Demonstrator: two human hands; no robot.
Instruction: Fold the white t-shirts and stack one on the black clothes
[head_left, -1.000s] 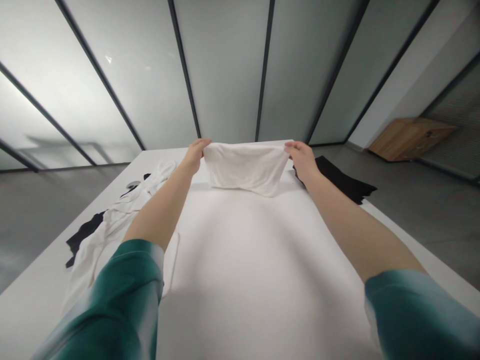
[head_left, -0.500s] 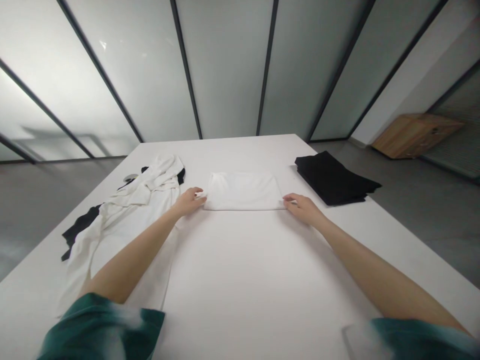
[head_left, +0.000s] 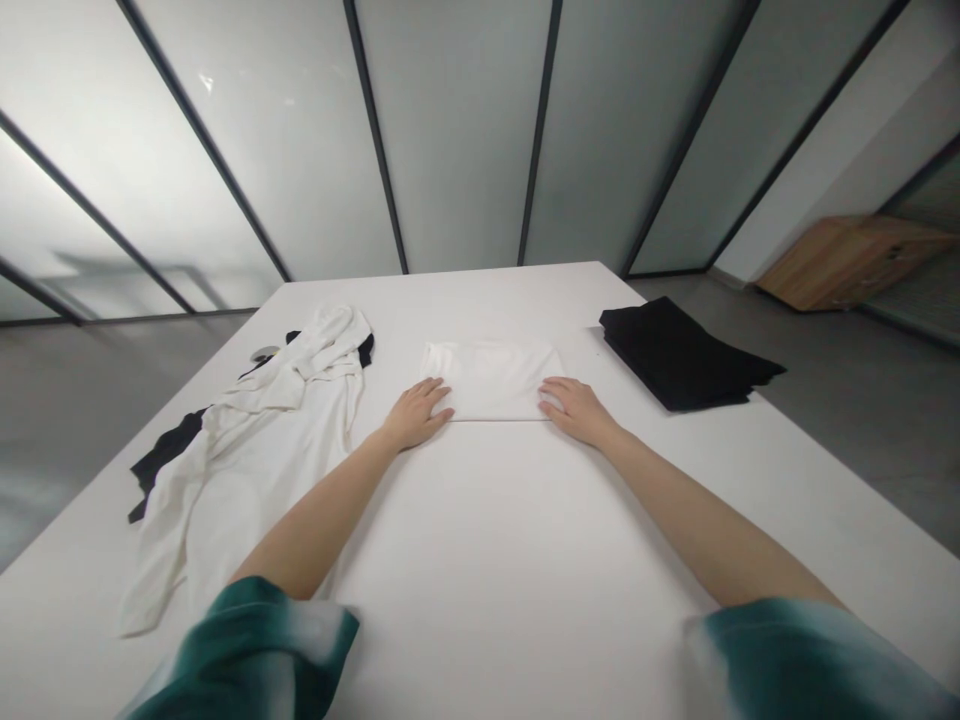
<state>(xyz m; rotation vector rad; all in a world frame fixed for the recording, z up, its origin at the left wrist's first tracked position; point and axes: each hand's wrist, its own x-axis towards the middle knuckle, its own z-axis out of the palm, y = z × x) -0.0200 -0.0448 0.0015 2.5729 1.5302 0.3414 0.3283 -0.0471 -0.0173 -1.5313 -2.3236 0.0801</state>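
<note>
A folded white cloth or garment (head_left: 495,382) lies flat on the white table as a neat rectangle, its straight fold towards me. My left hand (head_left: 420,412) rests on its near left corner, fingers extended and laid flat. On the near right corner lies my right hand (head_left: 576,408), also flat with the fingers a little apart. Neither hand grips the fabric. The cloth's two near corners are hidden under my hands.
Left of my arm, a white long-sleeved garment (head_left: 262,450) is spread loosely over black clothing (head_left: 169,455). A stack of folded black cloth (head_left: 686,352) sits at the right edge of the white table (head_left: 510,540). Beyond stand frosted glass panels (head_left: 457,130) and a wooden cabinet (head_left: 840,262).
Both hands have moved inward from the sides of the folded white cloth onto its near corners. Their fingers have gone from pinching at the edges to lying flat.
</note>
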